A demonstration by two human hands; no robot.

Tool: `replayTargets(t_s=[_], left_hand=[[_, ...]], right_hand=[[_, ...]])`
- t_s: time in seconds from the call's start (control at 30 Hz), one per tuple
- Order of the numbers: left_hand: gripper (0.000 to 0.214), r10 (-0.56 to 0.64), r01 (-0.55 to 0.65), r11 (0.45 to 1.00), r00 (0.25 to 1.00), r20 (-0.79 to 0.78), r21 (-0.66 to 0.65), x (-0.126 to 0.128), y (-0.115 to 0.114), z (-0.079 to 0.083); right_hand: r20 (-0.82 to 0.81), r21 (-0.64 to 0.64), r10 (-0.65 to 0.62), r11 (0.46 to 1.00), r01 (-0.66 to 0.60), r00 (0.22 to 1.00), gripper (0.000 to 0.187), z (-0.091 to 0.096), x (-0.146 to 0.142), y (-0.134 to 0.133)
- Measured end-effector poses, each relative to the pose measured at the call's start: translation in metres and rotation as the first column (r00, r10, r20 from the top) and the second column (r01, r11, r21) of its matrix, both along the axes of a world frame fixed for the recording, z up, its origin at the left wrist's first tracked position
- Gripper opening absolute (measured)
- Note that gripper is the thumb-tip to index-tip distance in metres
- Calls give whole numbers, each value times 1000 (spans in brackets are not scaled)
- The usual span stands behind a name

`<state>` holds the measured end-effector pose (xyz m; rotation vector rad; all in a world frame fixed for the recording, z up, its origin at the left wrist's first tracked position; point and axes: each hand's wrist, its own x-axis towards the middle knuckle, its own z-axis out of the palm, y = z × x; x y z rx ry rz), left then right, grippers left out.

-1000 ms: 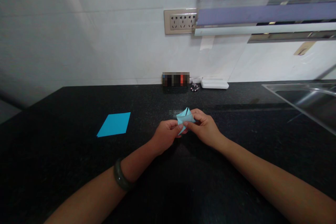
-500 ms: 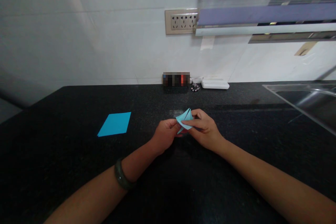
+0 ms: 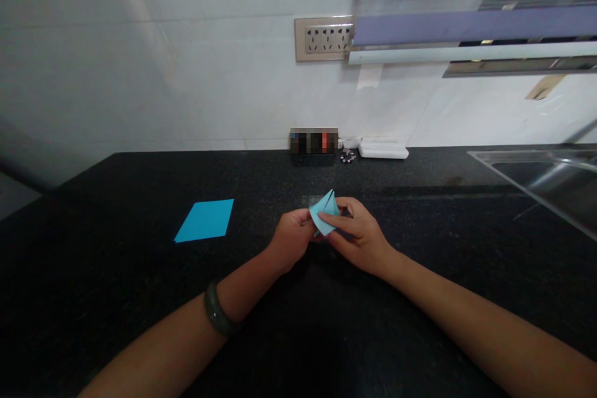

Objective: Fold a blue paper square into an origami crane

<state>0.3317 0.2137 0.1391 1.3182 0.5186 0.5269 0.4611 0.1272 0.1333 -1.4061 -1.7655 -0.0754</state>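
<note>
Far to my left a flat blue sheet point(image 3: 204, 220) lies alone on the black bench point(image 3: 116, 273), well apart from my hands. On my left wrist sits a dark bangle point(image 3: 217, 314), partly turned out of sight. My left hand point(image 3: 292, 240) curls its fingers onto the folded blue paper point(image 3: 323, 215), pinching its left edge; how many folds it has I cannot make out, since my fingers cover the lower half. The paper is held just above the bench, near the middle, pointed tip up. My right hand point(image 3: 359, 235) grips the same paper from the other side, thumb lying across its face (the fingers behind are hidden). At the back wall stands a small blurred box point(image 3: 314, 140), then a white flat thing point(image 3: 382, 149) I cannot identify. At the far right the steel sink point(image 3: 541, 180) is cut off by the frame.
</note>
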Motion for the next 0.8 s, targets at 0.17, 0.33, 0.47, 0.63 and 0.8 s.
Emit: replayTargets(t_s=[0.17,0.33,0.47,0.63,0.8], left_hand=[[18,53,-53,999,998,42,-7,-1,2,-2],[22,24,-23,1000,998,55,-14,0,2,-1],[22,-53,53,999,996,69,0,0,1,0],[21,-68,66,996,997,46,52,0,2,-1],[21,-68,66,994,997,27,83,0,2,-1]], right_hand=[[99,-51,18,999,-13,995,40,3,-2,-4],[23,-55,-55,997,56,998,28,3,-4,-2],[20,-84,-99,991,100,995,30,3,-5,0],[92,-124,-95,987,106,991,35,5,-7,-1],[117,-120,-72,989,86,991,33,9,-7,-3]])
